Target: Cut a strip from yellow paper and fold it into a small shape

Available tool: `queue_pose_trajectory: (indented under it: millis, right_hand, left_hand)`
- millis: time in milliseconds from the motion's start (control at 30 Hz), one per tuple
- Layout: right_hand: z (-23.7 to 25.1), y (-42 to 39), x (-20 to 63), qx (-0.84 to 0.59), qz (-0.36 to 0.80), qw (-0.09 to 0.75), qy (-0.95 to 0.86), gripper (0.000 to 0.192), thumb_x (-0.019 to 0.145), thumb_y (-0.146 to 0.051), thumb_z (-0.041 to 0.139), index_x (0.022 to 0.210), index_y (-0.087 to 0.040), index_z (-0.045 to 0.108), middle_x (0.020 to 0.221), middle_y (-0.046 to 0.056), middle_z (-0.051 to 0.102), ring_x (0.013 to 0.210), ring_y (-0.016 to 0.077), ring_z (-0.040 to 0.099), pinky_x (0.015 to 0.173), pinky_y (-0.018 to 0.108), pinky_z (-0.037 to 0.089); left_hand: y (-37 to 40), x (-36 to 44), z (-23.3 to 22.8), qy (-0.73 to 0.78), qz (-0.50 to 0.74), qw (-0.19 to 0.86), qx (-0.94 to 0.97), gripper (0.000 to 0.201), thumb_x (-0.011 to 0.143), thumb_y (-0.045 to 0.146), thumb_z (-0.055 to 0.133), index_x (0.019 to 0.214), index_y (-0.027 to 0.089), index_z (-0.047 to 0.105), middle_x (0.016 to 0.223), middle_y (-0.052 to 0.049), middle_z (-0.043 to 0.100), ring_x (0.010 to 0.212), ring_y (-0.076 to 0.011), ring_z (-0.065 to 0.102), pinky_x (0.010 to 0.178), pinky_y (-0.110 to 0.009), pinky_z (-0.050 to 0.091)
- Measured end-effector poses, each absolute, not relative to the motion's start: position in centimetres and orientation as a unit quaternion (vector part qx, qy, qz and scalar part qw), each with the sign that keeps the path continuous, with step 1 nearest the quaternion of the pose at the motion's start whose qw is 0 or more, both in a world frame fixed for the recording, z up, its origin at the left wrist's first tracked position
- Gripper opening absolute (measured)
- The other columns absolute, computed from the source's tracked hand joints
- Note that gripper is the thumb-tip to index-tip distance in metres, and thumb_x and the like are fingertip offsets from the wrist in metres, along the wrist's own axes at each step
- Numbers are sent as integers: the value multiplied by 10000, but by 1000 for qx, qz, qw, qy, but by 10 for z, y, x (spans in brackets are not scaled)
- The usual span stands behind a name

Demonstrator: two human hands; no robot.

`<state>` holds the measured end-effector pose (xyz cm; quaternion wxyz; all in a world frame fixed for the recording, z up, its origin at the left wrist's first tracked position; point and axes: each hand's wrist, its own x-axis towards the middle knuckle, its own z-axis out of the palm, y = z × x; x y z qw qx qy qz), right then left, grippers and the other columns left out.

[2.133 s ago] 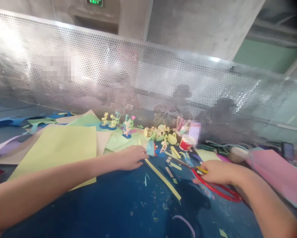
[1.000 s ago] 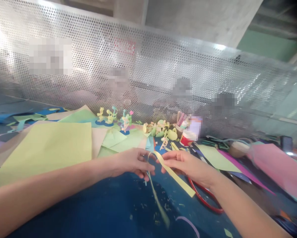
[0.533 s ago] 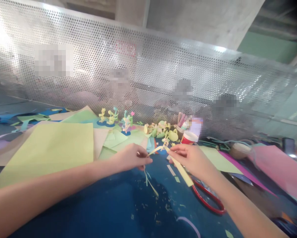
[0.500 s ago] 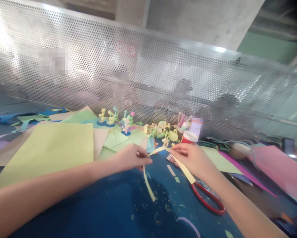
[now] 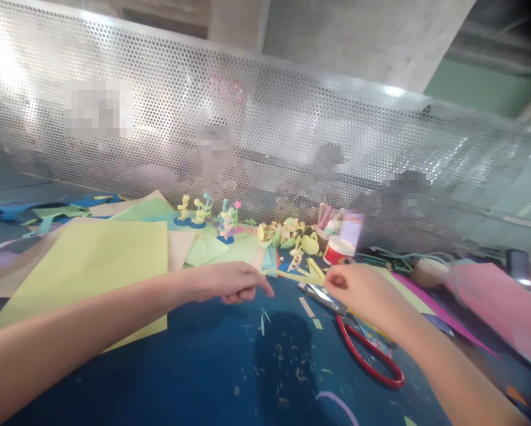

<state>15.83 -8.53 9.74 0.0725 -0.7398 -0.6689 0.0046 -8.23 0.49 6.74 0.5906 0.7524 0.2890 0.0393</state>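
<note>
A narrow pale yellow paper strip [image 5: 294,276] stretches nearly level between my two hands. My left hand [image 5: 232,281] is closed at the strip's left end, its index finger pointing out and the others curled under. The strip's other end runs into my right hand [image 5: 358,290], whose thumb and fingers are pinched together. Below and beside my right hand lie scissors [image 5: 372,358] with red handles, their blades partly under the hand. A large yellow paper sheet [image 5: 115,260] lies to the left, partly behind my left forearm.
Small paper figures [image 5: 198,212] on blue bases stand at the back, beside several curled yellow-green paper pieces [image 5: 292,232]. A red and white cup [image 5: 339,249] stands behind my right hand. Pink sheet material [image 5: 500,307] lies right. A perforated metal screen [image 5: 265,136] closes the back.
The strip has gone from bent, with loose ends hanging, to drawn out between my hands. My right hand has shifted right and down; my left hand has turned palm down.
</note>
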Motion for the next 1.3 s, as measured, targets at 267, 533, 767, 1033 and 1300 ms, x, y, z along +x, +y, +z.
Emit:
queue_pose_trajectory:
  millis: [267,533,767,1033,1300]
  right_hand:
    - [101,-100,137,-659,152,118,-727,553,708,-549,607,1188,-294,510,1018,35,639,822,199,598,668,277,452]
    - [87,-94,109,-596,14,151,-789,187,888,-278,467,918,-223,643,878,38,663,825,197,600,714,320,445]
    - [92,-106,107,-584,-49,69,-807,287,927,-245,368,795,-189,617,859,65,591,863,210,572,750,356,452]
    - [86,-106,102,-625,67,86,-773,243,879,-136,416,887,-211,647,882,42,653,862,206,613,753,333,461]
    - [78,-91,107,-634,22,111,-765,299,889,-179,427,675,-182,637,725,50,622,706,178,595,627,273,407]
  left_hand:
    - [-8,-82,79,289,53,351,889,393,855,465,349,899,258,680,765,5,593,638,-128,509,586,-209,353]
    - [-25,-80,78,304,129,272,904,272,864,431,356,981,224,487,695,9,559,657,-156,526,583,-241,347]
    - [-20,-81,80,297,156,220,916,180,888,310,298,911,223,453,682,18,532,652,-156,517,611,-262,358]
    - [-22,-79,72,225,192,149,944,245,847,229,403,846,218,648,884,-28,545,810,-146,534,770,-261,392]
    - [-16,-78,61,271,166,172,932,233,772,266,486,791,221,714,791,-34,583,763,-160,550,715,-252,397]
